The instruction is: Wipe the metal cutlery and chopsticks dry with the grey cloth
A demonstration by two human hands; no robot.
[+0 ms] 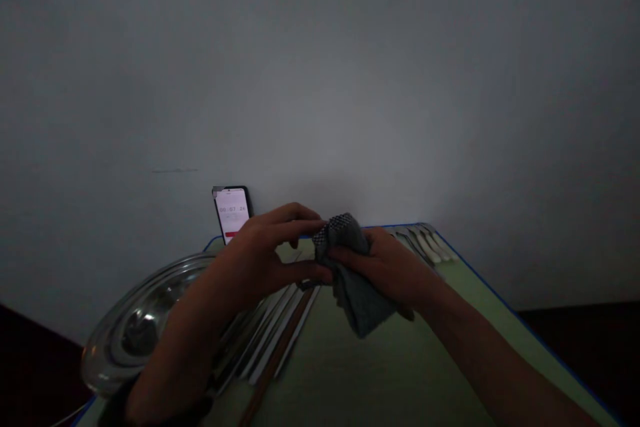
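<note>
A grey cloth (367, 303) with a checked black-and-white edge is bunched up above the table. My right hand (390, 260) grips it from the right, thumb lying across its front. From the left, my left hand (275, 247) has its fingers and thumb closed on the checked edge of the cloth. Whether something is wrapped inside the folds is hidden. Under and beside my left hand lie several long, thin metal utensils (273, 330) and a brown wooden stick (280, 350); their far ends are partly covered by the hand.
A shiny metal basin (107, 353) stands at the table's left, partly behind my left forearm. A phone (233, 210) showing a timer leans against the wall (350, 80). Several spoons or forks with pale handles (435, 247) lie at the back right of the green, blue-edged table (400, 373).
</note>
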